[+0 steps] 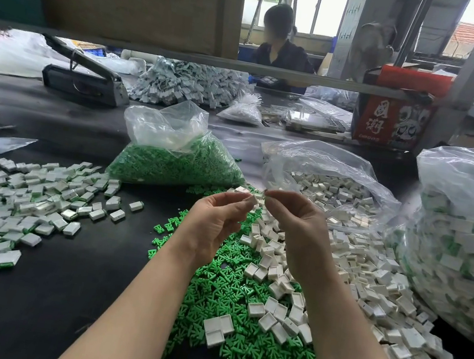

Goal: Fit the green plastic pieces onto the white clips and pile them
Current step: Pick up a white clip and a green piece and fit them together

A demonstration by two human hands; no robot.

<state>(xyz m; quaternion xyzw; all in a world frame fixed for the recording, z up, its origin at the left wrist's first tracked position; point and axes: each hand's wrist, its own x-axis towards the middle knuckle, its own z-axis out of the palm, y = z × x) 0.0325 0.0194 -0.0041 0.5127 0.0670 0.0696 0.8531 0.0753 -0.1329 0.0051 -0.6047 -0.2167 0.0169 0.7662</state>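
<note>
My left hand (pixel 216 222) and my right hand (pixel 299 229) are raised together above the table, fingertips meeting. Between them they pinch one small white clip (pixel 254 198); whether a green piece sits in it is hidden by the fingers. Below my forearms lies a heap of loose green plastic pieces (pixel 241 319). Loose white clips (pixel 349 268) spread to its right. A pile of fitted white-and-green clips (pixel 29 208) lies on the left of the black table.
An open bag of green pieces (pixel 177 157) and an open bag of white clips (pixel 331 182) stand behind my hands. A large bag of fitted clips (pixel 464 246) fills the right. A person (pixel 282 43) sits across the table, beyond a metal rail (pixel 187 56).
</note>
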